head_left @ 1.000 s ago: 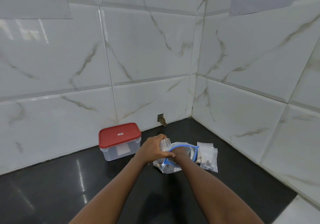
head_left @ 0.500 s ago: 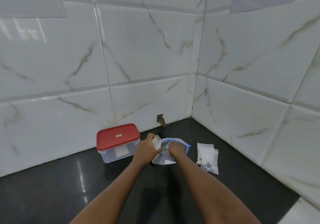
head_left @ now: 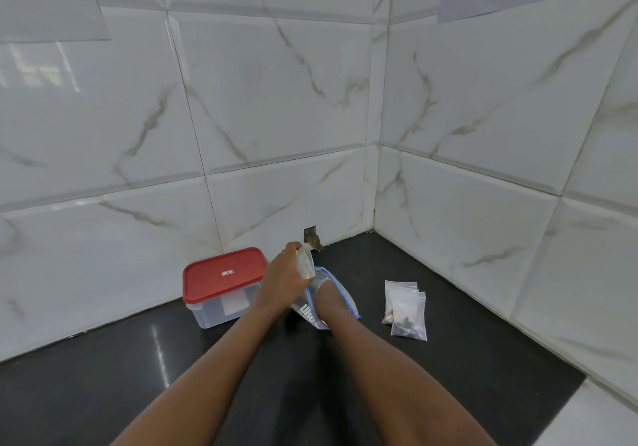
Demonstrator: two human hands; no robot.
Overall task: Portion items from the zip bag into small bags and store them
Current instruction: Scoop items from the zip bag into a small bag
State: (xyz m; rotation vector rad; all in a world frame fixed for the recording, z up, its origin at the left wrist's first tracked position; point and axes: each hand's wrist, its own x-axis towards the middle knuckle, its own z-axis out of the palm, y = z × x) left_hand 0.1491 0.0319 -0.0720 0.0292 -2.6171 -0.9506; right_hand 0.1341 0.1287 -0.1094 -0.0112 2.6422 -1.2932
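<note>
Mid-frame, a small bag [head_left: 305, 263] is pinched by the left hand [head_left: 281, 285]; the right hand [head_left: 321, 285] is buried in the zip bag [head_left: 306, 311], grip unclear.

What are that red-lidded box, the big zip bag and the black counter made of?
Red-lidded box: likely rigid plastic, opaque red lid over a frosted translucent body. Zip bag: thin clear plastic film, crinkled, blue seal strip. Counter: probably polished stone, glossy black with mirror-like reflections.
</note>
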